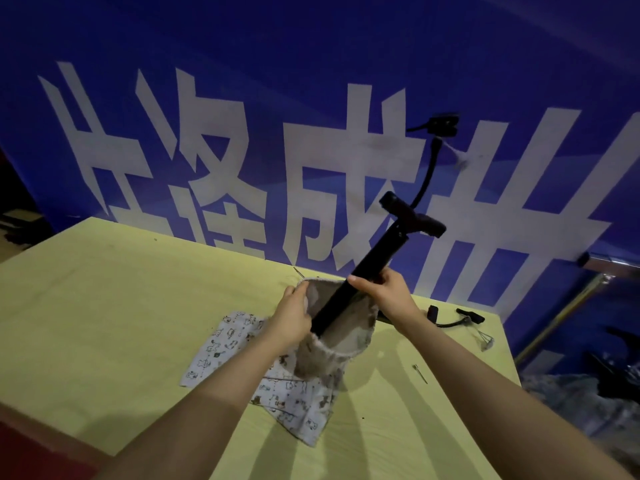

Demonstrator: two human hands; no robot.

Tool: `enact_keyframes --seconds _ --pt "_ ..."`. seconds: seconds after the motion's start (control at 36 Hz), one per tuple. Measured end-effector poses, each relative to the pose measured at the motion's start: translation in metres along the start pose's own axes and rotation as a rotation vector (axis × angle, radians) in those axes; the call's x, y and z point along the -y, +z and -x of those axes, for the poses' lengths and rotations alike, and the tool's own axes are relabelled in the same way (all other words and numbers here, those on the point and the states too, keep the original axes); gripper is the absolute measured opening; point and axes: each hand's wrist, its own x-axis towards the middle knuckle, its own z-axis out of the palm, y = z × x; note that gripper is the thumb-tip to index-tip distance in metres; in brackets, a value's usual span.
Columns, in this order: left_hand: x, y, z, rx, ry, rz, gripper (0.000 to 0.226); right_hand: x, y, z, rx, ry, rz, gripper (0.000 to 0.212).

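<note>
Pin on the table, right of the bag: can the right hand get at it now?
Likely yes, once freed: the right hand grips the pump, but only bare table lies between it and the pin.

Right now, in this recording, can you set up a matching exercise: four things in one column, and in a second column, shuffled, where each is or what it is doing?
Things:
1. pump
2. left hand
3. right hand
4. metal pin

Places or states:
a. lies loose on the table, to the right of the arms
b. grips the black barrel
c. holds the rim of the bag open
d. slanted, lower end inside the bag, handle up

Pairs: 1-d, 2-c, 3-b, 4-a
</note>
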Motion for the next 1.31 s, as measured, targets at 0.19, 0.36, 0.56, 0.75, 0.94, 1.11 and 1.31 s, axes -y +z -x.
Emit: enact_keyframes --seconds 0.19,0.36,0.56,0.75,0.94,1.11,1.31 --pt "-0.048 -0.019 -0.005 -0.135 0.192 0.055 0.055 -0.006 0.014 -0.006 -0.046 -0.051 0.398 0.066" --pt "-0.043 -0.010 -0.005 0.040 0.181 0.030 0.068 0.002 0.022 -0.001 0.010 -0.077 0.473 0.049" --pt "-0.047 -0.008 -0.008 -0.125 0.165 0.143 0.044 -0.009 0.027 0.003 0.092 -0.119 0.682 0.014" --pt "-0.052 -0.006 -0.009 -0.294 0.214 0.105 0.041 -0.007 0.025 0.007 0.184 -0.082 0.599 0.024" --pt "-0.046 -0.009 -0.010 -0.378 0.151 0.152 0.033 -0.001 0.000 0.006 0.144 -0.123 0.618 0.042" --pt "-0.050 -0.023 -0.013 -0.329 0.230 -0.007 0.036 0.013 -0.005 -0.006 -0.202 -0.161 0.646 0.025" --pt "-0.041 -0.031 -0.017 -0.191 0.224 -0.192 0.028 0.047 -0.020 -0.025 -0.319 -0.139 0.197 0.020"
